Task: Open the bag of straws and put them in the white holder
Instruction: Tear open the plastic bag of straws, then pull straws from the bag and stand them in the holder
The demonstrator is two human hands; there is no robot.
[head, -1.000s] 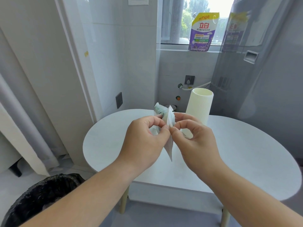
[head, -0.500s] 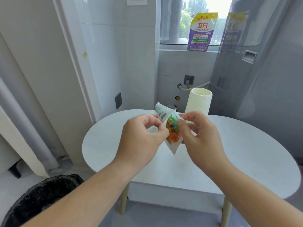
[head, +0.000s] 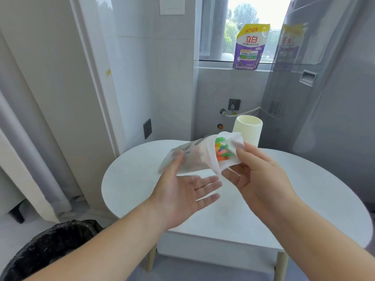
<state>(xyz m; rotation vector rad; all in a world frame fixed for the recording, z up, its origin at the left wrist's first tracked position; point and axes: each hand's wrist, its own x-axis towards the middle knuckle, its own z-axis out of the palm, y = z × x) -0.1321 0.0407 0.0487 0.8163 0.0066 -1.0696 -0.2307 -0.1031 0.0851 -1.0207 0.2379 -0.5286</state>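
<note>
The translucent white bag of straws (head: 192, 157) lies level above the round white table (head: 316, 185), its torn mouth facing me. Coloured straw ends (head: 221, 150) show inside the mouth. My right hand (head: 257, 175) pinches the bag's open edge, thumb on top and fingers beneath. My left hand (head: 182, 191) is palm-up with straight fingers under the bag, its thumb touching the bag's side. The ribbed white holder (head: 248, 128) stands upright on the table just behind the bag, and I see nothing inside its rim.
A black-lined bin (head: 50, 246) sits on the floor at lower left. A purple detergent pouch (head: 250, 47) stands on the window sill. A grey fridge (head: 324, 98) rises behind the table on the right, and a tiled wall on the left.
The bag was torn open between both hands' pinches, then swung from hanging to level. My left hand let go and opened palm-up beneath it. My right hand keeps hold of the mouth.
</note>
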